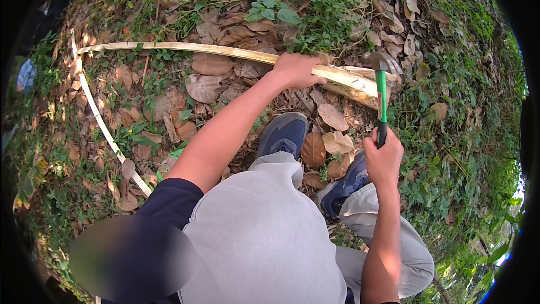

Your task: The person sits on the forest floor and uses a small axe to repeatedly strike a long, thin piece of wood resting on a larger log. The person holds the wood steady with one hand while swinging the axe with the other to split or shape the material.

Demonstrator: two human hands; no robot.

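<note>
My left hand [295, 71] is wrapped round a long pale wooden strip [214, 49], near its right end. Shorter split pieces of wood [364, 99] lie together with that end, some partly hidden beneath it. In my right hand [385, 155] is a hammer [382, 93] with a green and black handle, gripped low on its black part. Its metal head is up by the right end of the wood; whether it touches cannot be told from here. A second pale strip [101, 121] meets the long one at the far left and curves down toward me.
Dry brown leaves [332, 117] and low green plants [270, 10] cover the ground. My blue shoes [284, 135] are close below the wood, and my grey-trousered knees are bent. Denser greenery [467, 152] grows on the right. A pale blue object [26, 76] is at the far left edge.
</note>
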